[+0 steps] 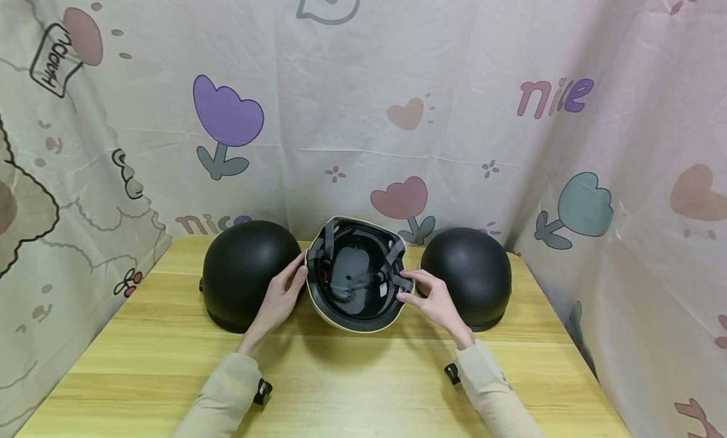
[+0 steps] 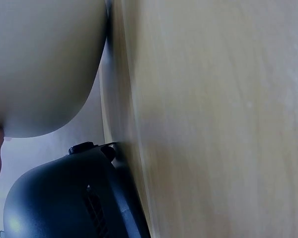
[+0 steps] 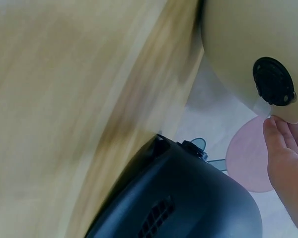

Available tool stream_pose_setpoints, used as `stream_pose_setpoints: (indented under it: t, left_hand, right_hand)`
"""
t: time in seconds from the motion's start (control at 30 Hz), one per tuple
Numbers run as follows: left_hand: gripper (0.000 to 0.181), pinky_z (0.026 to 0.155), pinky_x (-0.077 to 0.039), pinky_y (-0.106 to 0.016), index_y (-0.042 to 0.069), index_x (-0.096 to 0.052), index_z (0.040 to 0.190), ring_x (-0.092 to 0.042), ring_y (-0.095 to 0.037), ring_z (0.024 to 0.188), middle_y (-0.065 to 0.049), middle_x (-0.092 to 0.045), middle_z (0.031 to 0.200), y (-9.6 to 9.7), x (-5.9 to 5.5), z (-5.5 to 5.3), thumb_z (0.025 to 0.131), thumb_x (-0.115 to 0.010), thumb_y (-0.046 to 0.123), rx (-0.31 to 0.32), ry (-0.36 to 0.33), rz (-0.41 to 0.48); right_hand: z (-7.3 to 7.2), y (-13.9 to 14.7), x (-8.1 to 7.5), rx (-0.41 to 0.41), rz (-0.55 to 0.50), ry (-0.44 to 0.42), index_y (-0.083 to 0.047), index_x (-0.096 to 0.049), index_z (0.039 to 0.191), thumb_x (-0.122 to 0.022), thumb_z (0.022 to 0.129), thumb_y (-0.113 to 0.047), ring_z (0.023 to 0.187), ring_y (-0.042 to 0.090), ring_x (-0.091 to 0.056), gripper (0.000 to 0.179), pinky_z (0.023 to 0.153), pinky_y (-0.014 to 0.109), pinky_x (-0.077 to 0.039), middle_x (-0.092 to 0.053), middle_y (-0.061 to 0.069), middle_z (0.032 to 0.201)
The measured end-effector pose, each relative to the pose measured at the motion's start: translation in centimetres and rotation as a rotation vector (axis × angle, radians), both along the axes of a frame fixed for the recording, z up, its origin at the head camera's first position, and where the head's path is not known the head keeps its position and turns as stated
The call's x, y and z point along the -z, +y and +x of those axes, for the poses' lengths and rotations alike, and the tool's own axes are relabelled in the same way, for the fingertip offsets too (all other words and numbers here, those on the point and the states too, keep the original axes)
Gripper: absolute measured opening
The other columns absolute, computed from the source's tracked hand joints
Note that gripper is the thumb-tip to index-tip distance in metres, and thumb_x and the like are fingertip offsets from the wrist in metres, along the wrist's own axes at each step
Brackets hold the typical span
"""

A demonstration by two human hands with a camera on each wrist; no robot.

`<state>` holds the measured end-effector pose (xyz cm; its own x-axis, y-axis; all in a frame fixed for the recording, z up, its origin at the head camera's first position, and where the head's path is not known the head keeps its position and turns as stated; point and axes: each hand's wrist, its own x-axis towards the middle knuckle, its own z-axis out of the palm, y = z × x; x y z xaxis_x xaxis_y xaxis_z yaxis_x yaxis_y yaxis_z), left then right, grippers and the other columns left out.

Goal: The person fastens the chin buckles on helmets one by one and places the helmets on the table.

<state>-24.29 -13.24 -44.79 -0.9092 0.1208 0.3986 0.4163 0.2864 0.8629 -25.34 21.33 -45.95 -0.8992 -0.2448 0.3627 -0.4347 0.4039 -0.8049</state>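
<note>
A cream helmet is tipped so that its black padded inside and grey straps face the head camera. My left hand holds its left edge, thumb near the rim; the left wrist view catches just a fingertip beside the smooth cream shell. At the opposite edge my right hand grips the rim near the strap, thumb and fingers on either side. A round black fitting shows on the shell in the right wrist view, above the right fingers.
One black helmet stands on the table to the left, close to my left hand. Another black helmet stands to the right, behind my right hand. The wooden table ends at a patterned cloth backdrop.
</note>
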Motion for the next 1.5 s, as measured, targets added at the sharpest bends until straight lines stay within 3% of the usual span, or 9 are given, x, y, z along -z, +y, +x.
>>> stream_pose_setpoints:
  t: [0.13,0.23,0.37,0.57,0.77,1.0,1.13,1.27,1.5]
  left_hand:
    - [0.042,0.080,-0.038,-0.003,0.005,-0.047,0.150,-0.062,-0.004,0.090,-0.026,-0.064,0.098,-0.1,0.2,0.1,0.110,-0.040,0.015,-0.011,0.048,0.028]
    - [0.041,0.081,-0.039,-0.003,0.005,-0.049,0.148,-0.061,-0.003,0.090,-0.025,-0.064,0.098,-0.1,0.3,0.1,0.110,-0.039,0.014,-0.013,0.065,0.048]
    - [0.041,0.102,-0.035,0.000,0.005,-0.050,0.148,-0.046,0.007,0.133,-0.019,-0.051,0.151,-0.1,0.4,0.3,0.109,-0.044,0.015,-0.027,0.080,0.054]
    - [0.037,0.100,-0.039,-0.001,0.004,-0.057,0.141,-0.049,0.017,0.123,-0.020,-0.058,0.144,0.5,0.6,0.7,0.105,-0.051,0.010,-0.097,0.125,0.114]
    - [0.034,0.095,-0.041,0.001,0.002,-0.062,0.135,-0.051,0.014,0.117,-0.020,-0.062,0.134,1.0,0.7,1.0,0.102,-0.057,0.008,-0.185,0.123,0.146]
    - [0.034,0.100,-0.039,-0.001,0.003,-0.064,0.134,-0.058,-0.012,0.128,-0.017,-0.061,0.134,1.2,0.3,1.2,0.101,-0.060,0.012,-0.220,0.124,0.125]
    - [0.034,0.104,-0.035,-0.001,0.004,-0.065,0.133,-0.051,-0.027,0.137,-0.014,-0.062,0.135,1.2,0.0,1.4,0.101,-0.061,0.014,-0.246,0.138,0.123]
    - [0.032,0.102,-0.039,-0.002,0.003,-0.067,0.130,-0.058,-0.012,0.126,-0.014,-0.064,0.128,1.3,-0.3,1.4,0.100,-0.063,0.011,-0.247,0.154,0.153]
    - [0.031,0.099,-0.043,-0.005,-0.002,-0.068,0.126,-0.056,0.004,0.110,-0.021,-0.066,0.118,1.9,-1.1,1.6,0.096,-0.065,0.002,-0.257,0.177,0.192]
  right_hand:
    - [0.0,-0.2,0.4,-0.010,-0.031,-0.019,0.002,-0.067,0.127,-0.081,0.083,-0.002,0.112,0.023,-0.062,0.047,0.106,0.040,-0.050,-0.067,0.021,0.122]
    - [0.1,-0.4,0.6,-0.020,-0.049,-0.027,0.001,-0.066,0.128,-0.080,0.084,-0.004,0.117,0.023,-0.061,0.046,0.109,0.044,-0.046,-0.066,0.020,0.122]
    - [0.1,-0.5,0.7,-0.039,-0.058,-0.035,-0.002,-0.066,0.129,-0.077,0.088,-0.008,0.120,0.024,-0.060,0.043,0.111,0.042,-0.044,-0.065,0.019,0.124]
    - [0.1,-0.8,1.3,-0.064,-0.057,0.034,0.004,-0.065,0.127,-0.066,0.095,-0.003,0.096,0.009,-0.056,0.033,0.088,0.011,-0.045,-0.065,0.023,0.117]
    - [0.1,-1.1,1.9,-0.057,-0.073,0.042,0.006,-0.065,0.125,-0.063,0.095,0.001,0.080,0.002,-0.044,0.030,0.071,0.013,-0.038,-0.063,0.025,0.111]
    - [0.2,-1.8,2.4,-0.084,-0.164,-0.044,0.009,-0.061,0.129,-0.062,0.095,0.004,0.112,0.012,-0.059,0.034,0.095,0.009,-0.044,-0.060,0.030,0.128]
    - [0.3,-2.1,2.3,-0.110,-0.174,-0.092,0.011,-0.057,0.133,-0.060,0.095,0.006,0.137,0.036,-0.050,0.038,0.113,0.029,-0.042,-0.057,0.032,0.137]
    - [0.4,-2.2,1.9,-0.135,-0.163,-0.149,0.009,-0.054,0.137,-0.062,0.094,0.005,0.143,0.043,-0.042,0.044,0.117,0.052,-0.032,-0.055,0.031,0.142]
    - [0.2,-1.4,1.6,-0.221,-0.145,-0.235,0.004,-0.044,0.146,-0.068,0.090,0.006,0.144,0.042,-0.042,0.062,0.119,0.054,-0.028,-0.053,0.029,0.144]
